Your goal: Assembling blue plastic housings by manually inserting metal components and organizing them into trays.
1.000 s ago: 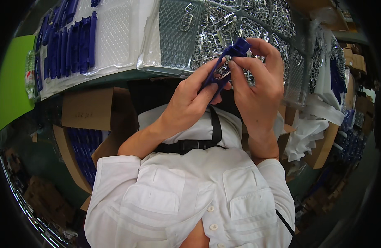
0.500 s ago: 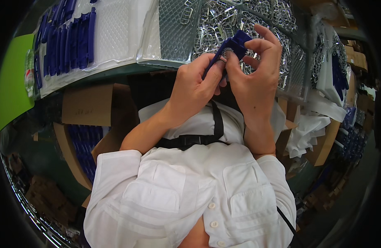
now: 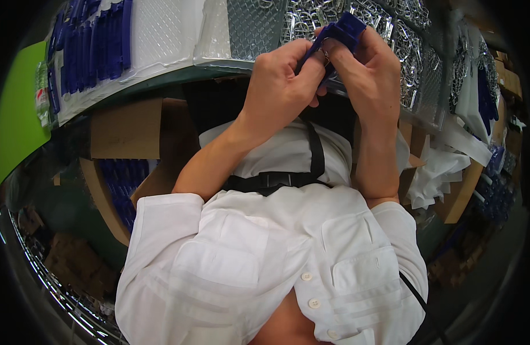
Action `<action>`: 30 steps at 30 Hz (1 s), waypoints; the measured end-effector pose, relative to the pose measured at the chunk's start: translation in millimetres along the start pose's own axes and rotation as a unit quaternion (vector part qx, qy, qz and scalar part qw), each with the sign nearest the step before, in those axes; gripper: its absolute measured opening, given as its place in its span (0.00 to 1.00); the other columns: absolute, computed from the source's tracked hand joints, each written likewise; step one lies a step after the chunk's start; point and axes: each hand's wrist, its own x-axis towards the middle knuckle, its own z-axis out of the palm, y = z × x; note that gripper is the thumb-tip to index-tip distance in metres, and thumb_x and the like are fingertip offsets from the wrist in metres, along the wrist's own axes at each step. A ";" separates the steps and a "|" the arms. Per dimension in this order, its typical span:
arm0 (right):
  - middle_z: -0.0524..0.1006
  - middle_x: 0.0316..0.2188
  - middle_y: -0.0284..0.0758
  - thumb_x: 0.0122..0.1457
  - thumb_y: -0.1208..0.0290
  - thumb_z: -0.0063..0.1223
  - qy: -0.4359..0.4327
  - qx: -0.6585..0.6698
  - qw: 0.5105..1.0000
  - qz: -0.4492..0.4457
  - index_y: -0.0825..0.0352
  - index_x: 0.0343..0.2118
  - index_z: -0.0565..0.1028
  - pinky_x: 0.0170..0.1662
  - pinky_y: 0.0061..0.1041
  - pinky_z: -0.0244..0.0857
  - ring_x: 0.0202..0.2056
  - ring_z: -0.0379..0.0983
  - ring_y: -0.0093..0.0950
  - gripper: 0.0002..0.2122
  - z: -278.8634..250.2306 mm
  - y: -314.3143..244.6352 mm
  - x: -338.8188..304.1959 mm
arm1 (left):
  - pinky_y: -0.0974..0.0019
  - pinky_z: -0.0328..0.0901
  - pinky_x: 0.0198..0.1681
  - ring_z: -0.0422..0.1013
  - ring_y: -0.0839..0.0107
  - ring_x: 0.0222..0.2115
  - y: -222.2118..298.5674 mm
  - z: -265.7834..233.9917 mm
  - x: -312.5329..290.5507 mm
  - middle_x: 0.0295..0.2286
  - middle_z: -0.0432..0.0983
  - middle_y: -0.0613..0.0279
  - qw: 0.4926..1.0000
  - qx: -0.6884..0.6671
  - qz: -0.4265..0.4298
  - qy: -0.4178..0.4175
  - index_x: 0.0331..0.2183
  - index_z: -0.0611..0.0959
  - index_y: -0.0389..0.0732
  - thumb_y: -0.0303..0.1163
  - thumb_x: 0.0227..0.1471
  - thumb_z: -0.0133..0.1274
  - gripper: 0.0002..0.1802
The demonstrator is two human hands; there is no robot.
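Both hands are raised over the near edge of the worktable around a dark blue plastic part (image 3: 349,29) with a block-shaped end. My left hand (image 3: 281,80) is closed on its narrower, lower-left portion. Closed about the block end, my right hand (image 3: 373,72) has its thumb pressed inward and its fingers bent behind the part. A bit of shiny metal wire (image 3: 325,53) shows between the two thumbs; most of it is hidden by them. Just behind the hands lies a heap of shiny bent-wire metal pieces (image 3: 412,60) in a grey textured tray (image 3: 250,29).
Long blue plastic pieces (image 3: 98,49) lie in rows on a clear tray (image 3: 161,40) at the far left, near a plastic bottle (image 3: 42,92). Below the table edge stand an open carton (image 3: 126,129) with blue parts and, right, another carton (image 3: 462,192) with white wrapping (image 3: 435,181).
The right hand's raised, spread fingers have folded in around the blue part. Both hands and the part appear slightly higher and farther right, while the whole view has shifted a little.
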 end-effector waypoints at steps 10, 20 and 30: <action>0.70 0.61 0.59 0.61 0.76 0.53 -0.158 0.464 0.866 -0.098 0.78 0.64 0.66 0.63 0.36 0.66 0.61 0.71 0.44 0.27 -18.1 -21.4 -24.8 | 0.63 0.72 0.44 0.77 0.58 0.41 49.3 -15.8 -56.6 0.45 0.78 0.47 0.943 0.237 0.227 -0.053 0.59 0.75 0.32 0.26 0.53 0.65 0.33; 0.64 0.64 0.62 0.64 0.68 0.53 -0.169 0.448 0.878 -0.019 0.81 0.68 0.55 0.68 0.46 0.60 0.65 0.65 0.51 0.33 -14.0 -32.4 -22.8 | 0.61 0.76 0.34 0.80 0.56 0.34 54.3 -6.5 -58.1 0.41 0.79 0.53 0.885 0.350 0.295 0.081 0.56 0.78 0.39 0.26 0.44 0.72 0.36; 0.64 0.64 0.62 0.66 0.71 0.50 -0.167 0.473 0.865 0.005 0.80 0.67 0.56 0.66 0.45 0.63 0.65 0.66 0.49 0.30 -10.4 -21.6 -10.4 | 0.60 0.76 0.36 0.80 0.54 0.35 52.2 -9.5 -52.9 0.41 0.79 0.50 0.883 0.363 0.284 0.083 0.56 0.78 0.37 0.29 0.45 0.71 0.35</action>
